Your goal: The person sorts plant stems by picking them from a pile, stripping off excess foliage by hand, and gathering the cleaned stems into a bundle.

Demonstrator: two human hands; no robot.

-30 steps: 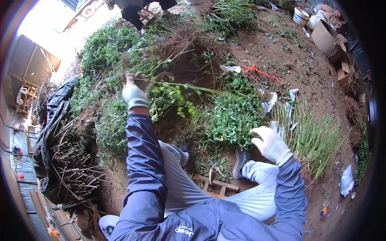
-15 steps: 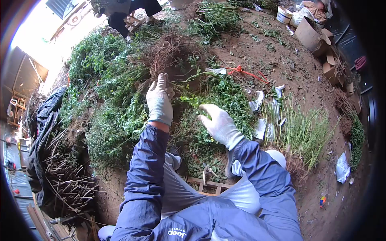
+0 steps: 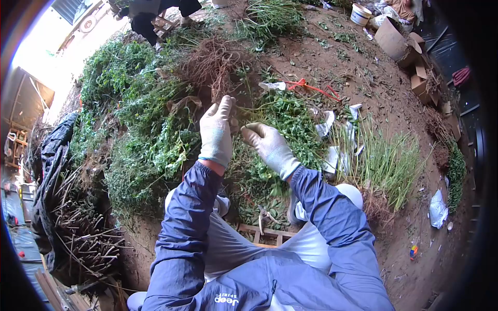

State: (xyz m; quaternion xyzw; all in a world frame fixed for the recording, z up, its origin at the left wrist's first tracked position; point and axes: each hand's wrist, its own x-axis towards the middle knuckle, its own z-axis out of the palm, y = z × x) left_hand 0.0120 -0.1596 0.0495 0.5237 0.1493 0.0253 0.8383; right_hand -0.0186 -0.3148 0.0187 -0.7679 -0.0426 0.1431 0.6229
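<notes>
My left hand point(image 3: 216, 129), in a pale knitted glove, is closed around the base of a rooted plant; its brown roots point(image 3: 219, 65) spread above the fingers. Close to its right, my right hand point(image 3: 270, 147), gloved too, has thumb and fingers pressed together; what they pinch, if anything, is too small to name. A small gap separates the hands. Beneath and beyond them lies a heap of leafy green plants point(image 3: 288, 129). On the left is a larger green pile point(image 3: 140, 124).
Pruning shears point(image 3: 266, 217) lie by a wooden frame point(image 3: 259, 236) between my legs. Upright stems point(image 3: 394, 166), white scraps point(image 3: 326, 124) and red string point(image 3: 314, 88) are to the right. Cut sticks point(image 3: 88, 228) lie left. Another person's dark-clothed legs point(image 3: 145, 26) show at the top.
My left hand has come back from the far left towards the middle. The right hand has moved left and up beside it, and its fingers have closed. The view has shifted slightly.
</notes>
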